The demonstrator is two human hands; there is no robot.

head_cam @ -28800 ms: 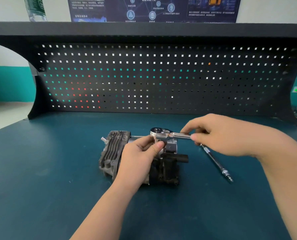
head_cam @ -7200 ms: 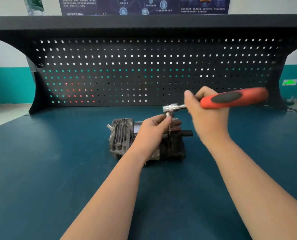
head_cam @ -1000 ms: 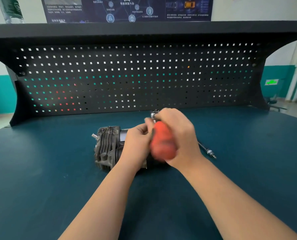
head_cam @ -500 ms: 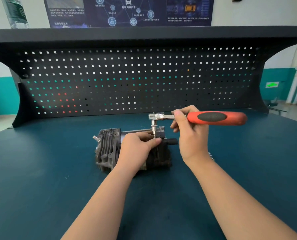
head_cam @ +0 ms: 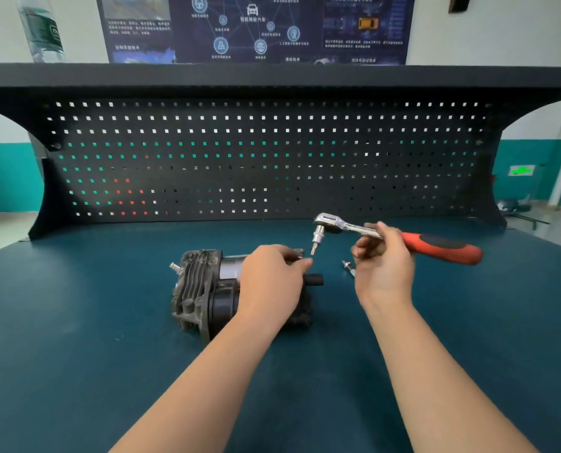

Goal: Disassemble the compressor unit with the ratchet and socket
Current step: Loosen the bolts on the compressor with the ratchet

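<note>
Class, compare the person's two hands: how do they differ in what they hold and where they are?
The left hand rests on the compressor unit on the bench; the right hand is raised above the bench. The left grips the unit's top; the right grips the ratchet by its shank, bit lifted clear. Both are bare.

**Posture of the two hands and forearms**

Both bare forearms are extended forward from the lower edge of the view. The left hand (head_cam: 272, 279) is laid palm-down, knuckles uppermost, with its fingers curled and the fingertips (head_cam: 305, 263) drawn together at the far right side. The right hand (head_cam: 383, 266) is raised slightly higher, its back turned toward the viewer, with the fingers curled in a grip. The hands are held apart.
</note>
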